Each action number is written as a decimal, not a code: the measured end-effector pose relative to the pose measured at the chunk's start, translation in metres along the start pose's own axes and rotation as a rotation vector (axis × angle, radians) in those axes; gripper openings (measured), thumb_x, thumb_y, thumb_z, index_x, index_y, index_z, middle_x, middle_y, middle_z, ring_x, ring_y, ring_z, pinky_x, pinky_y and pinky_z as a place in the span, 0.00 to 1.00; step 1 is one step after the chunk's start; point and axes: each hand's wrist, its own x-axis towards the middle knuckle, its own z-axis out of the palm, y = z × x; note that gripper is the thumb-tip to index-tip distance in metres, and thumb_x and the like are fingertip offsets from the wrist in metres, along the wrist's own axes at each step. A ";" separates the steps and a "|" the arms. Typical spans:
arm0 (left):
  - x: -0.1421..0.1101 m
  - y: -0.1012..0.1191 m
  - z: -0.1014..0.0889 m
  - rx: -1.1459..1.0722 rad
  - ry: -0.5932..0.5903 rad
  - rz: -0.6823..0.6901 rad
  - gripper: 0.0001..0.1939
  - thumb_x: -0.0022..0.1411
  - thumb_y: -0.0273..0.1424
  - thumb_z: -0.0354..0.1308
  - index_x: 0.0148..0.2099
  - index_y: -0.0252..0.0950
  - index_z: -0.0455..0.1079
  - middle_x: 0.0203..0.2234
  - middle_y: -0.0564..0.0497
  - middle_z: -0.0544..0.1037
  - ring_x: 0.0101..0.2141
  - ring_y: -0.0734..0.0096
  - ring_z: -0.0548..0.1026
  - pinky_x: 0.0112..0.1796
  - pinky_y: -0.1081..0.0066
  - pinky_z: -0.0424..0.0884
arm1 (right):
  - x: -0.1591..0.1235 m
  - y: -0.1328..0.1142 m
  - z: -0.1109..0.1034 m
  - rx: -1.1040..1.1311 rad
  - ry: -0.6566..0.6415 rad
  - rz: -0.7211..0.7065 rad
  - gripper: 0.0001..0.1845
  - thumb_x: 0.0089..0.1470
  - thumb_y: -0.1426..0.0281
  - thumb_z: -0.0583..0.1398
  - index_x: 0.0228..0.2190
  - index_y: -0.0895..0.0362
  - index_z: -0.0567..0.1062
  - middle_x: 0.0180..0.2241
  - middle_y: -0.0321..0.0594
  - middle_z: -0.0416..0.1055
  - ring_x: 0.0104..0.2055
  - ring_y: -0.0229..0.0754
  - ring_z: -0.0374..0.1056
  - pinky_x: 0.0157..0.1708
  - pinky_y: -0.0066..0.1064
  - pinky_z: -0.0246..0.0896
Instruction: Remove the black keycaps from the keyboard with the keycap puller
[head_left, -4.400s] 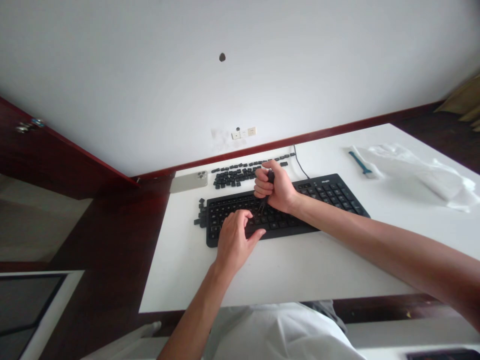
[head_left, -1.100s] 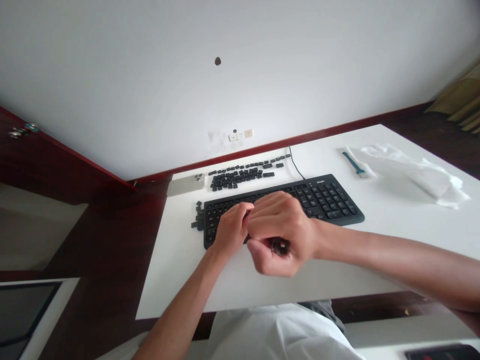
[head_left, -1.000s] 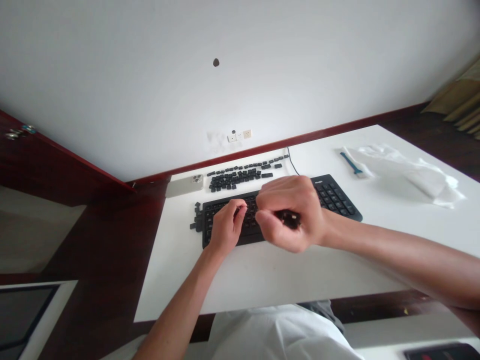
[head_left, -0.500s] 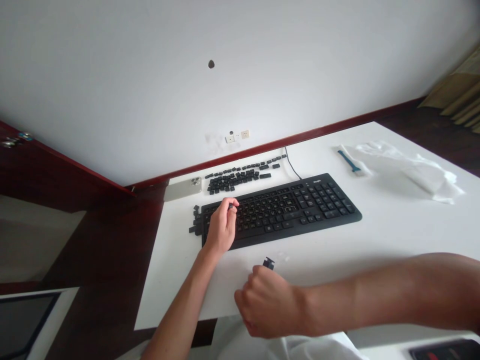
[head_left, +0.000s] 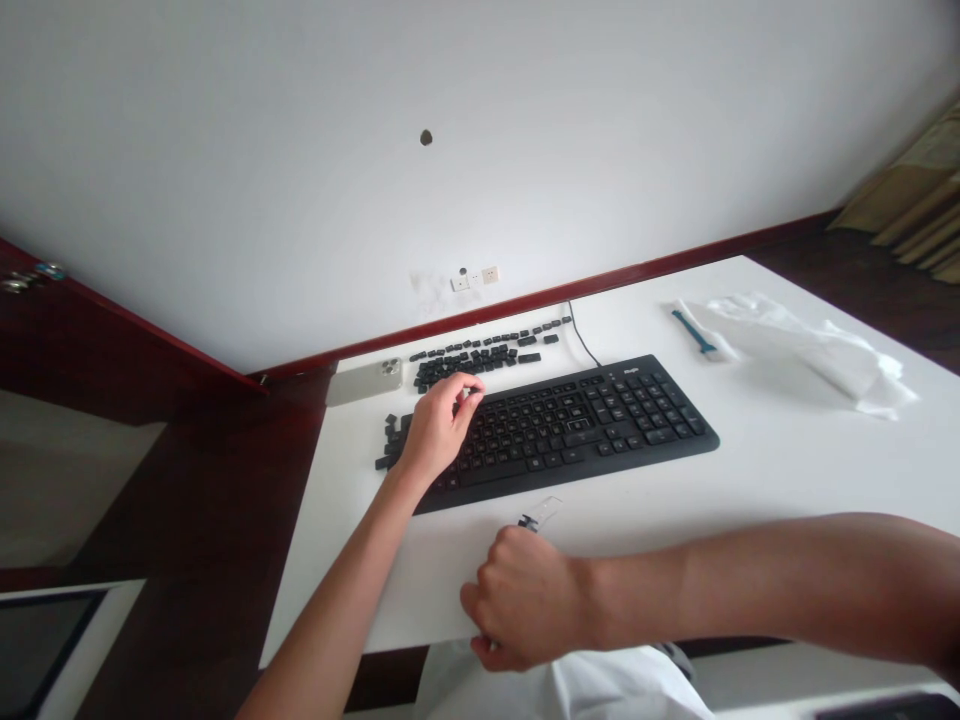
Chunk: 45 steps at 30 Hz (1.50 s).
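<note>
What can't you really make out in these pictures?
From the head view:
- What the right hand grips: its own fingers hide it.
- What the left hand pinches, if anything: too small to tell.
- The small clear piece: too faint to name.
- The keyboard lettering: too small.

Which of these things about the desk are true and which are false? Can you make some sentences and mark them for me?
The keyboard is black. True.

The phone lies to the left of the loose keys. True.

The right hand is on the keyboard. False: it is closed at the front edge of the desk.

The blue tool is in the left hand. False: it lies at the edge of a crumpled white sheet.

The left hand is over the left end of the keyboard. True.
</note>
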 end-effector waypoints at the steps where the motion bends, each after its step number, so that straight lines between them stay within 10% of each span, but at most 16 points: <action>1: 0.009 -0.001 -0.001 0.024 0.026 0.038 0.06 0.73 0.31 0.57 0.46 0.40 0.75 0.44 0.48 0.78 0.40 0.68 0.76 0.40 0.70 0.72 | 0.000 0.000 0.000 -0.004 -0.001 -0.002 0.22 0.58 0.55 0.61 0.34 0.61 0.84 0.24 0.47 0.80 0.22 0.47 0.74 0.21 0.34 0.47; 7: 0.045 -0.017 0.010 0.110 0.062 0.046 0.08 0.69 0.26 0.61 0.47 0.40 0.79 0.42 0.50 0.81 0.37 0.68 0.76 0.39 0.68 0.73 | 0.001 0.000 -0.001 -0.012 -0.007 0.002 0.22 0.58 0.54 0.61 0.34 0.61 0.84 0.22 0.46 0.79 0.21 0.47 0.74 0.20 0.34 0.47; 33: 0.041 -0.043 0.023 0.383 0.027 -0.022 0.07 0.70 0.35 0.64 0.44 0.41 0.83 0.36 0.49 0.77 0.41 0.60 0.71 0.43 0.63 0.71 | 0.002 0.003 -0.005 0.011 -0.040 -0.016 0.21 0.59 0.55 0.61 0.33 0.60 0.84 0.24 0.45 0.80 0.22 0.49 0.75 0.18 0.36 0.44; 45: 0.033 -0.037 0.018 0.447 -0.036 0.088 0.20 0.67 0.18 0.53 0.47 0.42 0.82 0.38 0.49 0.74 0.45 0.61 0.70 0.49 0.63 0.72 | 0.001 0.003 0.000 0.026 0.012 -0.019 0.20 0.58 0.56 0.62 0.32 0.60 0.83 0.22 0.46 0.80 0.21 0.47 0.74 0.18 0.35 0.41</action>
